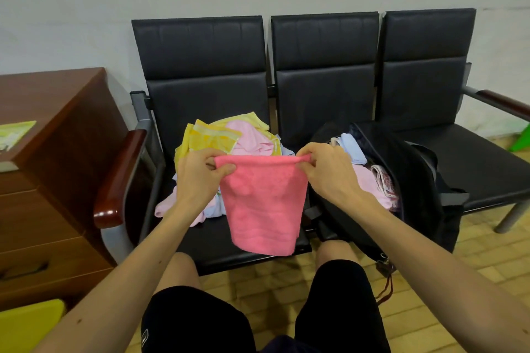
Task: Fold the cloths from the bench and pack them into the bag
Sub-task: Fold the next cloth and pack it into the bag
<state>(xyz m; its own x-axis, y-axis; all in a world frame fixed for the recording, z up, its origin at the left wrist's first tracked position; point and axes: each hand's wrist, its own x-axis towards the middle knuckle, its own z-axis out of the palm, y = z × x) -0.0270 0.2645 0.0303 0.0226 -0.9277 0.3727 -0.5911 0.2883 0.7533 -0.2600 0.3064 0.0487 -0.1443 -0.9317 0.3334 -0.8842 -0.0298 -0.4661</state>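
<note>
A pink cloth (262, 206) hangs doubled over in front of me, above the front edge of the black bench (206, 100). My left hand (200, 178) pinches its top left corner and my right hand (324, 170) pinches its top right corner. Behind it, on the left seat, lies a pile of loose cloths (229, 135) in yellow, pale pink and light blue. An open black bag (415, 169) stands on the middle seat to the right, with several folded cloths (364, 178) inside.
A brown wooden cabinet (54, 169) with drawers stands left of the bench, a green booklet (14, 132) on top. The bench's armrest (120, 175) is between them. A yellow object (28, 324) sits at the lower left. My knees are under the cloth.
</note>
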